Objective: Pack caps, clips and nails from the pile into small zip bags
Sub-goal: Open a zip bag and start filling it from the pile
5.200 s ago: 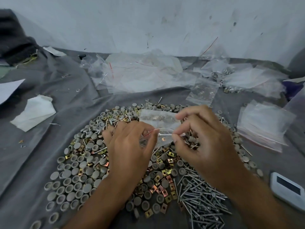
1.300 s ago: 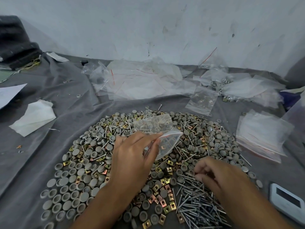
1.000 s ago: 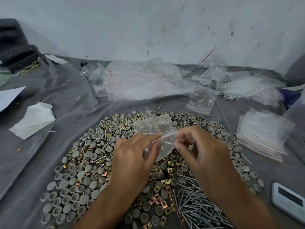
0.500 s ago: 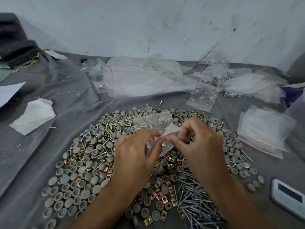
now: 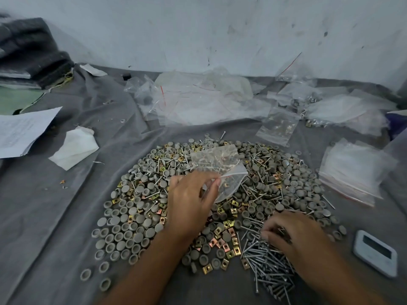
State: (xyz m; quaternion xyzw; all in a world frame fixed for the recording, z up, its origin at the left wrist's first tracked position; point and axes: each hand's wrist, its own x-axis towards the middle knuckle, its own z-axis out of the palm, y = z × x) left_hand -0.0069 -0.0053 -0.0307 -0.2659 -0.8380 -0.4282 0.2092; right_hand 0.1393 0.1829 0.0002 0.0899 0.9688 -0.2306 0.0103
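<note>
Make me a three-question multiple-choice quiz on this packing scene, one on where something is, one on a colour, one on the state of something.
1. Where does the nail heap lie?
A. the pile's near right
B. against the wall
C. on the paper sheets

2. What colour are the round caps?
A. red
B. grey
C. blue

3. What is the left hand doing?
A. resting flat on the cloth
B. holding up a small zip bag by its mouth
C. lifting the white device

Answers:
1 A, the nails lie under the right hand.
2 B, they are dull grey.
3 B, fingers pinch the bag's mouth.
</note>
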